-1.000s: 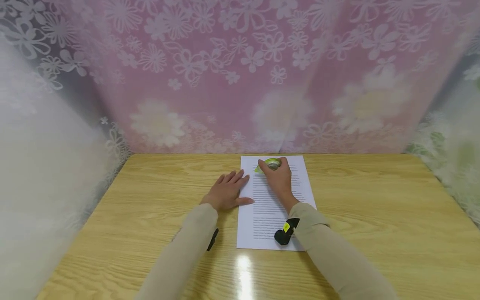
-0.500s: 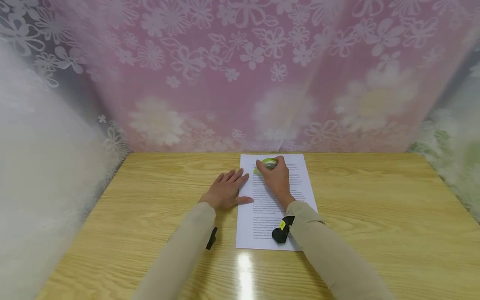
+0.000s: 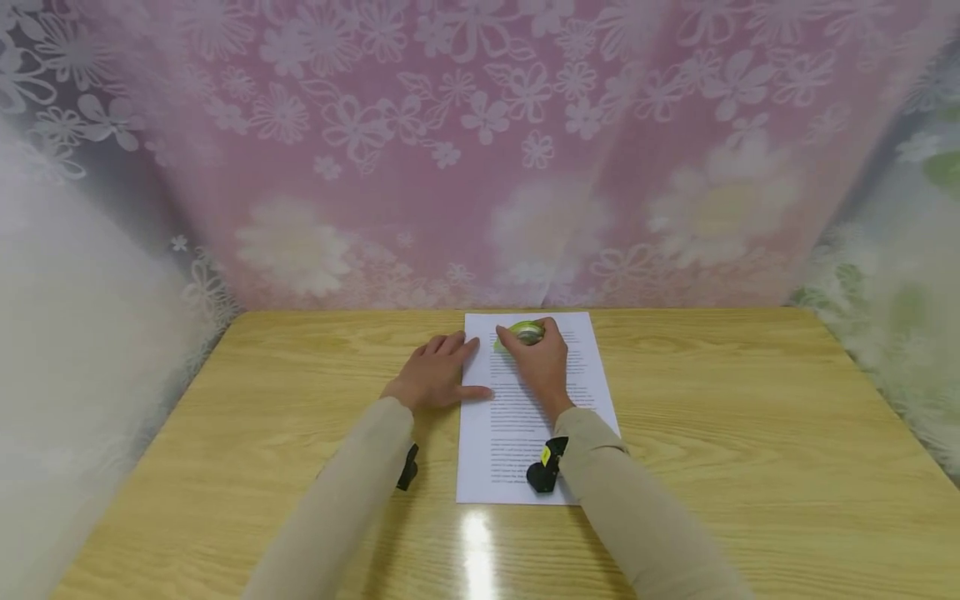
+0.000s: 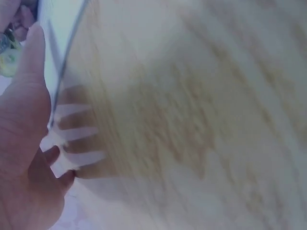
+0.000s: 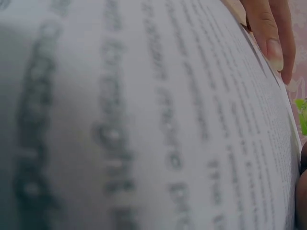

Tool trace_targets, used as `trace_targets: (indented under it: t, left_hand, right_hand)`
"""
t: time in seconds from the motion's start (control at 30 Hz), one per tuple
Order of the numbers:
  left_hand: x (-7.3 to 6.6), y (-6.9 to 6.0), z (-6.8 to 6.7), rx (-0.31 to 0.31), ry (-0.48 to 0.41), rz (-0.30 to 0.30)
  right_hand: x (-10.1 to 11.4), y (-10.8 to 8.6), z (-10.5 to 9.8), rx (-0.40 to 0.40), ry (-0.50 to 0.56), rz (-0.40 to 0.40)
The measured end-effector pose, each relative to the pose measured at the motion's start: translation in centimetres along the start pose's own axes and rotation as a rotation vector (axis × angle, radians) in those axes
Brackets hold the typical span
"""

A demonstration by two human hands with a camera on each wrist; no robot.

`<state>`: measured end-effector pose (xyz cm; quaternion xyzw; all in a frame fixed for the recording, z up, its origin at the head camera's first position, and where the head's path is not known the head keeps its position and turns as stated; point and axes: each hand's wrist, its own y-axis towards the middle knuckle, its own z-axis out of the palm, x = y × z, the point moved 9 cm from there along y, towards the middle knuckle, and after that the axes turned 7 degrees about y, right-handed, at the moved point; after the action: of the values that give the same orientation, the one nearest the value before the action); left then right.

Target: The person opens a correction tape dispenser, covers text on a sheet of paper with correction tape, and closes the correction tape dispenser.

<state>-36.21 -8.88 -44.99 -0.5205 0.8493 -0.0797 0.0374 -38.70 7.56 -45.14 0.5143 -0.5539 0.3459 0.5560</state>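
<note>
Wooden table (image 3: 712,400), printed sheet (image 3: 517,421), green-and-silvery object (image 3: 530,334).

The printed sheet (image 3: 517,421) near the middle of the desk's (image 3: 712,400) far edge carries lines of dark English text. Up close, from the right wrist, "foresight", "more" and "The" can be made out (most neighbouring words blur). From the head, its lines are too small to read, as is the yellow label (image 3: 546,456) on the black wrist device (image 3: 542,478).
</note>
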Motion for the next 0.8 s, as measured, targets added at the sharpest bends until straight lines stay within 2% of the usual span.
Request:
trace_targets:
  t: [0.17, 0.5, 0.7, 0.8]
  left_hand:
    - [0.6, 0.0, -0.1, -0.002, 0.003, -0.011]
    - [0.6, 0.8, 0.6, -0.009, 0.046, -0.011]
    - [-0.1, 0.8, 0.6, 0.020, 0.086, -0.005]
    - [-0.5, 0.6, 0.6, 0.029, 0.075, -0.005]
  right_hand:
    - [0.2, -0.1, 0.7, 0.028, 0.013, -0.016]
    - [0.2, 0.1, 1.0, 0.039, -0.035, 0.001]
    - [-0.1, 0.1, 0.8, 0.066, -0.088, 0.017]
    - [-0.2, 0.0, 0.7, 0.078, -0.104, 0.027]
